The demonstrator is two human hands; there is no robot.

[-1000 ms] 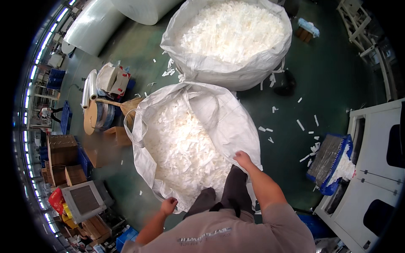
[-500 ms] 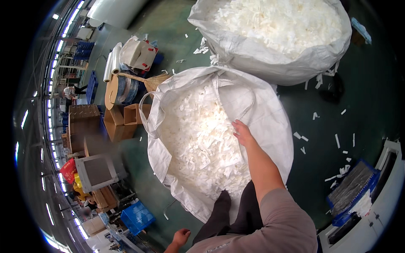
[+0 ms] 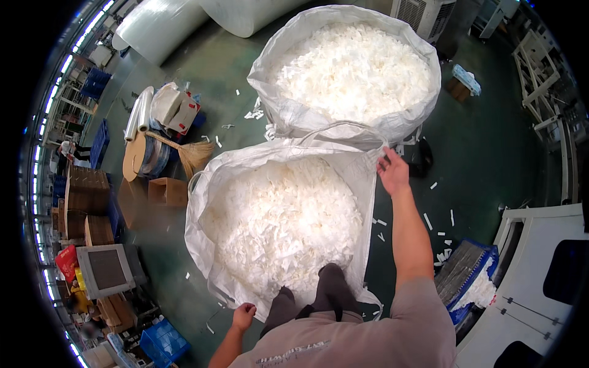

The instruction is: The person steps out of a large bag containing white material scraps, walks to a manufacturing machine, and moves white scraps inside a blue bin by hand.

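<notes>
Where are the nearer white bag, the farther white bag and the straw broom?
Nearer white bag [image 3: 197, 240]: head view, on its left side wall.
Farther white bag [image 3: 290, 115]: head view, on its wall facing the nearer bag.
Straw broom [image 3: 195, 155]: head view, on its bristles.

Heaped with white strips [image 3: 285, 214], the nearer white bag [image 3: 198, 236] has the right hand [image 3: 391, 171] gripping its rim at two o'clock and the left hand [image 3: 244, 316] curled near its edge at seven, with a second heaped bag [image 3: 265, 83] standing at one and a straw broom [image 3: 195, 155] at ten.
</notes>
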